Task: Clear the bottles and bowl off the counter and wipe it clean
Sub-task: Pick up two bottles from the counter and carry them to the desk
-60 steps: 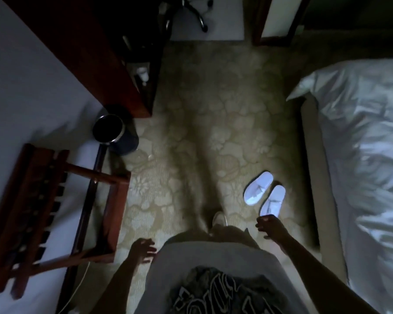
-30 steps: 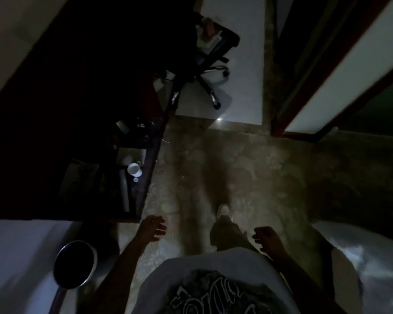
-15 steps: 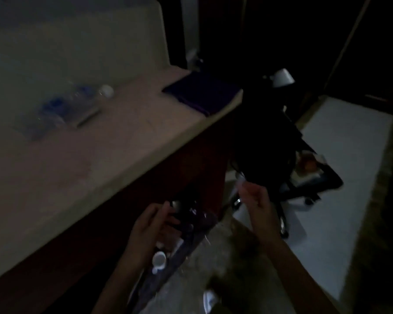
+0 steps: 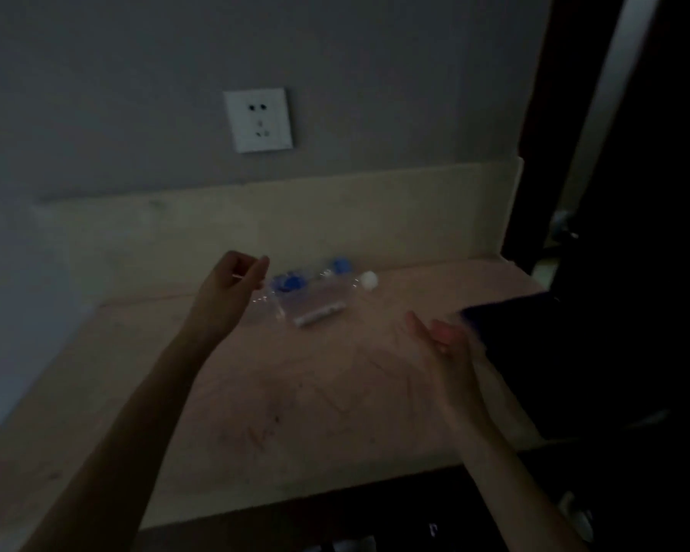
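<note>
Bottles (image 4: 315, 294) blur together in the dimness beside left hand (image 4: 232, 290).

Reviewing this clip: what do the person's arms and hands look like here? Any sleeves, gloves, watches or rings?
Both forearms are bare up to the frame edge, with no sleeves in view. The left hand and right hand wear no gloves. No watch, bracelet or ring shows on either, though the picture is dim and blurred, so small items could go unseen.
</note>
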